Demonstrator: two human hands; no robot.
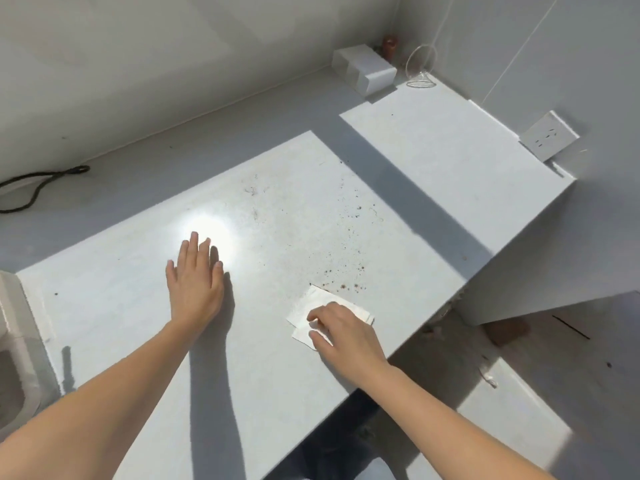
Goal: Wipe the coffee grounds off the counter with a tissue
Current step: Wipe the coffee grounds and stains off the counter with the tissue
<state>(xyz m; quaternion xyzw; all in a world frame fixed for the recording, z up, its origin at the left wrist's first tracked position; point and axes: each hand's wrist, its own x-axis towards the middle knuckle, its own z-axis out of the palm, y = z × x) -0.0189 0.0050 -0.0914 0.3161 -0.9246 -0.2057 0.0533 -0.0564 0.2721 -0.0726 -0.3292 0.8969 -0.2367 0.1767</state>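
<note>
Sunlit and pale, the counter [114,306] runs from a dark cord [31,188] lying at far left towards a wall socket [549,135] at far right, and we stand at its near edge. Our left hand [194,282] lies flat on the surface left of centre, fingers straight and slightly spread, gripping nothing; we judge it is only bracing us. Further right, the coffee grounds [341,271] are scattered in a loose band of brown specks, thin towards the far side and thickest just beyond the tissue [311,306]. That tissue is a folded white sheet lying flat near the counter's right edge, and our right hand [341,332] rests on it with fingers curled, fingertips [311,318] pressing its top. We expect it to be very light, soft and easily torn or bunched, so we would keep several fingertips spread across the fold and press down rather than pinch a corner, letting the far edge push the grounds along.
</note>
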